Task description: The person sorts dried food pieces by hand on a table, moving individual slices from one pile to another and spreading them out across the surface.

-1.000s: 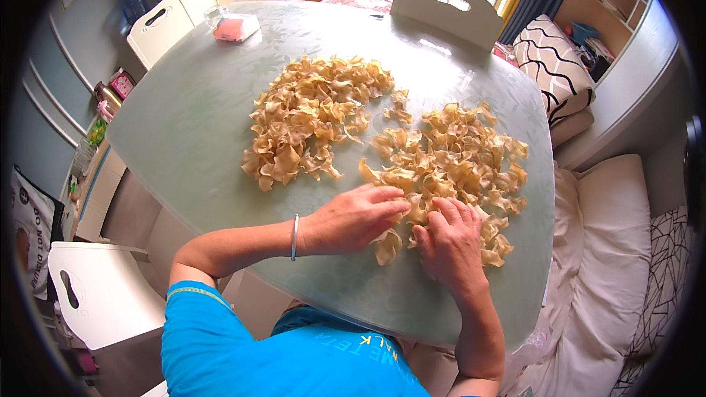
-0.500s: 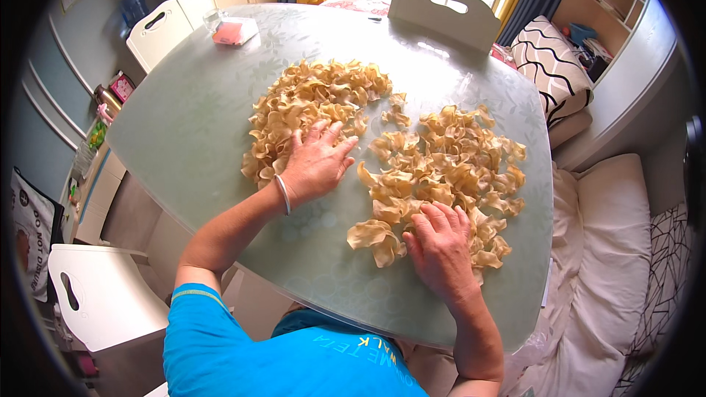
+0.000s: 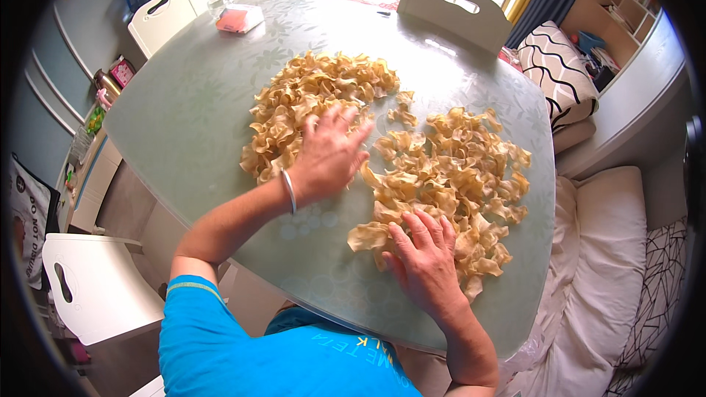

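Observation:
Two heaps of thin, curled, tan dried slices lie on a frosted glass table [image 3: 176,125]. My left hand [image 3: 332,153], with a pale bangle at the wrist, is over the near right edge of the left heap [image 3: 294,95]. Its fingers are spread and slightly blurred, and nothing shows in them. On the near side of the looser right heap [image 3: 460,151] lies my right hand [image 3: 425,259], fingers apart and touching the slices. Its palm side is hidden. A large flat slice [image 3: 369,237] is just left of that hand. Between the heaps sits a small cluster of slices [image 3: 402,109].
At the table's far left are a pink-and-white packet [image 3: 240,19] and a clear glass [image 3: 217,6]. White chairs stand at the far side [image 3: 454,15], far left [image 3: 160,20] and near left [image 3: 99,287]. A cushioned seat [image 3: 588,250] runs along the right.
My left hand has shifted slightly right and lifted a little off the left heap. My right hand has moved left, closer to the large flat slice. The view has tilted slightly.

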### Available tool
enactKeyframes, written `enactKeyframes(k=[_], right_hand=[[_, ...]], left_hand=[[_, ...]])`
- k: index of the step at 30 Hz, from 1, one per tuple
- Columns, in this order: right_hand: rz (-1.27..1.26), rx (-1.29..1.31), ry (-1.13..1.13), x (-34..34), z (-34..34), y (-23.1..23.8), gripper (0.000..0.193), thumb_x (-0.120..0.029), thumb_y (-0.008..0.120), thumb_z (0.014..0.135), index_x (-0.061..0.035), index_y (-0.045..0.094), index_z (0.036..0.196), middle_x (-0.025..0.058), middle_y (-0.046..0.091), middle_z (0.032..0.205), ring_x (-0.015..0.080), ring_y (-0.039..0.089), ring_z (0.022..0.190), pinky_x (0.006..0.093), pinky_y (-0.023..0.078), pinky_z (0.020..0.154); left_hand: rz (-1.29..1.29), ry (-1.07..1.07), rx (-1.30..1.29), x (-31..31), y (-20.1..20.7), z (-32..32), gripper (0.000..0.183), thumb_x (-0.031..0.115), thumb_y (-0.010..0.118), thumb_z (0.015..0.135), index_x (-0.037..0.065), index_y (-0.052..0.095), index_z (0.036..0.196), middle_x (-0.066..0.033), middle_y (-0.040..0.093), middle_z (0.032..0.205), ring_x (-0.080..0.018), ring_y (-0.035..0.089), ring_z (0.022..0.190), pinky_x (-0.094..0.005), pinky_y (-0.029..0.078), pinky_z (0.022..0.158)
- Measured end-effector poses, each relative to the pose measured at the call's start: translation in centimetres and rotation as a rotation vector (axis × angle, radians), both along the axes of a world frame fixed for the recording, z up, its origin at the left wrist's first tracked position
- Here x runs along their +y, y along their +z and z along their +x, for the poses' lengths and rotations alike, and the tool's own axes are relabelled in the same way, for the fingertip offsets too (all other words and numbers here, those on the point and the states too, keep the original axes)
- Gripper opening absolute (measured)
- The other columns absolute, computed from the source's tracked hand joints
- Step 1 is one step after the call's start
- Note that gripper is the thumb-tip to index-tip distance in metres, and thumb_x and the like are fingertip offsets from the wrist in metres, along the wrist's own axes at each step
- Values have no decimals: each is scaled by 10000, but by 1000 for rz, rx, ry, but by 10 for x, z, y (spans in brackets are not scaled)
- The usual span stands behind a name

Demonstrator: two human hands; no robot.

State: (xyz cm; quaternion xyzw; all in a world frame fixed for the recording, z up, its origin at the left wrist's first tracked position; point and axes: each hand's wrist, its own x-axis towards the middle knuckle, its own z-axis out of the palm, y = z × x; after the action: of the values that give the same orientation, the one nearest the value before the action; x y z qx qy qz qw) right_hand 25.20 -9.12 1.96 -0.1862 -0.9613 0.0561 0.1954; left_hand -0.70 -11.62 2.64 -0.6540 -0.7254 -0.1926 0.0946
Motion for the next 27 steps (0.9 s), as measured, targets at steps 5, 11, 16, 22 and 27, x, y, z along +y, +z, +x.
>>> enactKeyframes(k=[5, 11, 16, 22, 27], right_hand=[[-39, 13, 5, -1, -2, 5, 406, -220, 736, 810, -84, 627, 1178, 146, 556, 1288, 324, 469, 1278, 551, 295, 1091], [-19, 17, -3, 0, -1, 4, 387, -228, 731, 815, -82, 617, 1155, 138, 568, 1267, 320, 472, 1271, 550, 292, 1091], [10, 1, 1, 1, 0, 0, 394, -226, 734, 805, -88, 616, 1154, 120, 582, 1231, 316, 477, 1268, 551, 293, 1087], [42, -28, 0, 3, 2, -4, 399, -265, 727, 807, -99, 608, 1150, 98, 587, 1225, 288, 480, 1277, 558, 283, 1081], [27, -23, 4, 3, 2, -2, 405, -240, 731, 803, -94, 620, 1164, 105, 583, 1232, 309, 484, 1271, 551, 298, 1082]], left_hand=[[-221, 200, 57, 33, -21, -34, 634, 496, 526, 957, 105, 449, 1451, -274, 373, 1493, -434, 286, 1421, -575, 211, 1137], [-222, 160, -96, 72, -22, -31, 632, 510, 512, 962, 105, 455, 1444, -280, 361, 1494, -435, 261, 1433, -587, 192, 1141], [-172, -50, -155, 95, -18, -21, 570, 399, 581, 952, 89, 484, 1419, -271, 390, 1478, -411, 362, 1388, -487, 318, 1128], [12, -233, -488, 99, -20, 2, 483, 234, 602, 920, 68, 540, 1369, -256, 446, 1444, -427, 421, 1339, -486, 365, 1106], [-80, 163, -163, 120, -17, -1, 560, 343, 588, 936, 62, 487, 1410, -236, 426, 1466, -383, 349, 1402, -521, 295, 1128]])
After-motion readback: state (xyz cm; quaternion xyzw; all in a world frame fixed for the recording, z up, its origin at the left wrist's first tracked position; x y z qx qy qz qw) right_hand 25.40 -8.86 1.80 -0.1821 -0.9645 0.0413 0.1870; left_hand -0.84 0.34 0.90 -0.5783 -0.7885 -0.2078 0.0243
